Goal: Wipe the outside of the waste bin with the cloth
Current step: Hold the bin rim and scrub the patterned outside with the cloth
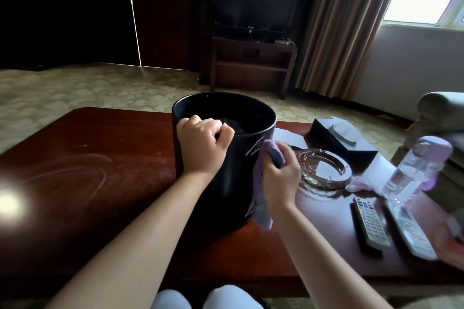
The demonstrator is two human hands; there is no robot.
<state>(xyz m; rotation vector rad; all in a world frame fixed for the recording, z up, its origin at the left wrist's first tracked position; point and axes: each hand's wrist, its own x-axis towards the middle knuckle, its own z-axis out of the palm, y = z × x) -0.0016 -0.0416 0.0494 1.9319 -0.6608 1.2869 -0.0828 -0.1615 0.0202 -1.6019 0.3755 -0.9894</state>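
Under my left hand (200, 144), whose fingers clench the near rim, the waste bin (221, 183) stands on the tabletop (88, 170). My right hand (278, 178) grips the cloth (261, 198) against its right wall: wiping is midway, I judge. Next, sweep toward the unwiped side.

Both bare forearms reach forward from the bottom of the view. The left hand (200, 144) is knuckles-up, fingers curled over the near rim of the waste bin (223, 183). The right hand (278, 178) sits lower, beside it, fingers bunched around the purple cloth (261, 198) against the bin's side.
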